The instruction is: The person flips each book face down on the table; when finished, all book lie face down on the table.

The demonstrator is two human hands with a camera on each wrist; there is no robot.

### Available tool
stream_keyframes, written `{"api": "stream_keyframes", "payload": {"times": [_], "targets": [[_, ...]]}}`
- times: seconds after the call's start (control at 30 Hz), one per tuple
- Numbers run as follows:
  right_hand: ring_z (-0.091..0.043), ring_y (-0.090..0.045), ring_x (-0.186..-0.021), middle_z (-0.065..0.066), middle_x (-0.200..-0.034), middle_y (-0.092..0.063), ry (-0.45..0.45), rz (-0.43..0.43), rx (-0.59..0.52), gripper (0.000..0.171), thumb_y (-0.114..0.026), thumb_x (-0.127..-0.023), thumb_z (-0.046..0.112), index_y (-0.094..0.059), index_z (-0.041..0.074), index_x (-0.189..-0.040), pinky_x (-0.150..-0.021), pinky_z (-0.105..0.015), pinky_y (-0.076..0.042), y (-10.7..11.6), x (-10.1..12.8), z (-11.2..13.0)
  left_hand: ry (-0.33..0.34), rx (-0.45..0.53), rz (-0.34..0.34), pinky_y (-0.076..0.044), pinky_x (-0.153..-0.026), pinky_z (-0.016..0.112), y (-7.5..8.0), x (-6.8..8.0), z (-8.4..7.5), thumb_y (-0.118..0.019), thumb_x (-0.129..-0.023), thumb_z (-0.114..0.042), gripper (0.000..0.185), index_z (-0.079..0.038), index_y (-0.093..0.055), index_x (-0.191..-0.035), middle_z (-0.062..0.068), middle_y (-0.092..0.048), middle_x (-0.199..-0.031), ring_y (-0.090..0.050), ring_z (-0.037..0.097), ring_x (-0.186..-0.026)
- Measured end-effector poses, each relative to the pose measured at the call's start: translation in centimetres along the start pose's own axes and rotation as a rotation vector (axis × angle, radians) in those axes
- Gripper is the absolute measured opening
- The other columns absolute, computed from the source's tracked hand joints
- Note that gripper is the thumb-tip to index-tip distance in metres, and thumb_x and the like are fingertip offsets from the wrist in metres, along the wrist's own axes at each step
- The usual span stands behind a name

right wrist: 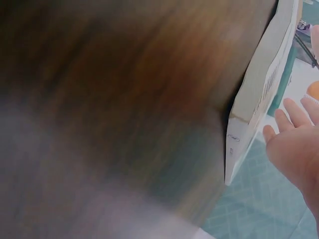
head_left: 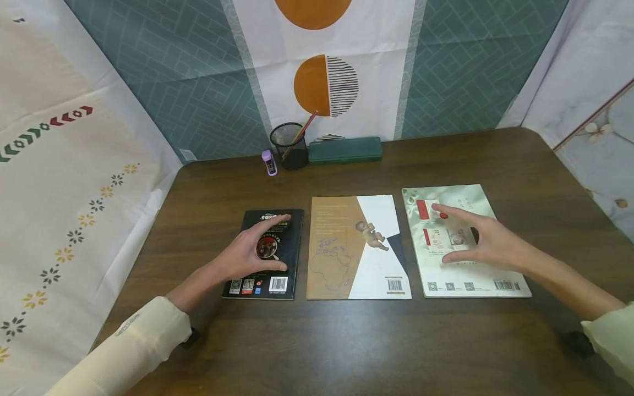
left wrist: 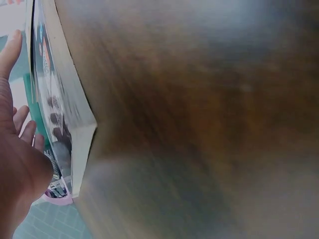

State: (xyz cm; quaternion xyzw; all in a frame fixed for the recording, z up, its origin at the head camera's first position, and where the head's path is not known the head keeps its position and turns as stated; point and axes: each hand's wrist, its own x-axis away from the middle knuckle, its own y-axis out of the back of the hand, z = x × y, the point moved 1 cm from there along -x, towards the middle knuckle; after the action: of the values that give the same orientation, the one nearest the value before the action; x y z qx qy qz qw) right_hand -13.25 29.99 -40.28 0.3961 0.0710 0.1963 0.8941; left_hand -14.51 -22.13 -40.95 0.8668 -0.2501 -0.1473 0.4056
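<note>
Three books lie flat in a row on a dark wooden table. On the left is a black book (head_left: 287, 247) with a round food picture and a barcode. My left hand (head_left: 247, 250) is over it, thumb and fingers spread wide, holding nothing. A tan and white book (head_left: 366, 264) with a baby figure lies in the middle, no hand on it. At the right, a pale green book (head_left: 455, 275) with red-and-white pictures lies under my right hand (head_left: 490, 245), whose thumb and fingers are spread apart. Both wrist views show relaxed fingers beside a book's thick page edge.
Along the table's back edge stand a purple glue stick (head_left: 269, 163), a black mesh pen cup (head_left: 295, 157) with pencils, and a dark green box (head_left: 345, 150). Patterned cloth hangs behind and at both sides. Bare wood (head_left: 337, 346) stretches in front of the books.
</note>
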Motion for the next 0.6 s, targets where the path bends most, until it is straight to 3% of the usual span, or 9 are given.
{"api": "stream_keyframes", "payload": {"times": [0.4, 0.6], "targets": [[-0.046, -0.034, -0.146, -0.023, -0.165, -0.038, 0.013, 0.024, -0.039, 0.101, -0.099, -0.076, 0.033, -0.047, 0.015, -0.161, -0.101, -0.064, -0.037, -0.4, 0.1, 0.2, 0.016, 0.005, 0.018, -0.034, -0.119, 0.066, 0.1, 1.1, 0.5, -0.095, -0.080, -0.042, 0.106, -0.023, -0.036, -0.166, 0.002, -0.041, -0.168, -0.040, 0.032, -0.152], [-0.043, -0.041, -0.141, -0.022, -0.163, -0.043, 0.014, 0.040, -0.009, 0.099, -0.099, -0.076, 0.033, -0.049, 0.013, -0.159, -0.100, -0.059, -0.041, -0.6, -0.1, 0.1, 0.042, -0.035, 0.034, -0.032, -0.117, 0.071, 0.0, 1.2, 0.8, -0.094, -0.079, -0.050, 0.107, -0.027, -0.037, -0.166, 0.002, -0.039, -0.169, -0.039, 0.037, -0.152]]}}
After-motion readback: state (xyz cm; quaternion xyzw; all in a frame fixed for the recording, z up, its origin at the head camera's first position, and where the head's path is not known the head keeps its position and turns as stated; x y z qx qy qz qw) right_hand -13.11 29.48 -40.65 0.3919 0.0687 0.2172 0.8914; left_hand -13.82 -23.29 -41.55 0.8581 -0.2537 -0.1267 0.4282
